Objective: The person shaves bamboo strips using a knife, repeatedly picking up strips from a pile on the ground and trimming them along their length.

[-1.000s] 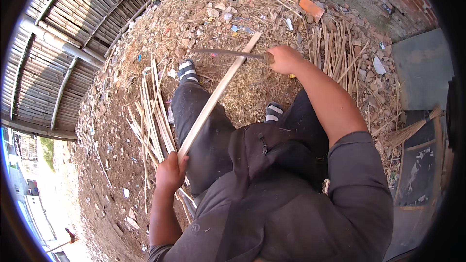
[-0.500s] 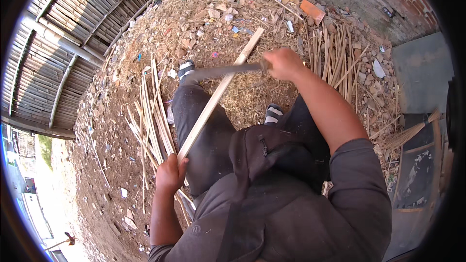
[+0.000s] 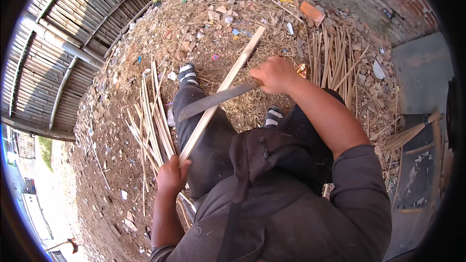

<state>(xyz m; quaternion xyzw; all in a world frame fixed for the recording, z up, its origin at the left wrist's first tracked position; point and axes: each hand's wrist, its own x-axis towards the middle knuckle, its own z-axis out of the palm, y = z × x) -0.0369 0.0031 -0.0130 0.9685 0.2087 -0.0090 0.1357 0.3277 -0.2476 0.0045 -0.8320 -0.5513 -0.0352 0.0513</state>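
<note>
My left hand [image 3: 172, 175] is closed around the near end of a pale, split bamboo strip [image 3: 237, 68], which slants up and away to the right past my left leg. In my right hand [image 3: 275, 75] is the wooden handle of a machete [image 3: 201, 106]. Its broad, dull blade points left and lies across the strip around the strip's middle; whether the edge bites into it I cannot tell. Beside my left leg lies a loose pile of thin strips [image 3: 151, 111].
Another bundle of strips [image 3: 332, 58] lies on the ground to the right. An orange brick piece [image 3: 312, 13] sits beyond it, among rubble and litter. A bamboo fence [image 3: 63, 43] stands at the left, a wall [image 3: 359, 0] at the far right, and grey panels [image 3: 420, 73] at the right.
The machete has come nearer to my body along the strip, its tip now lower. My right hand moved slightly nearer and left. My left hand keeps its hold.
</note>
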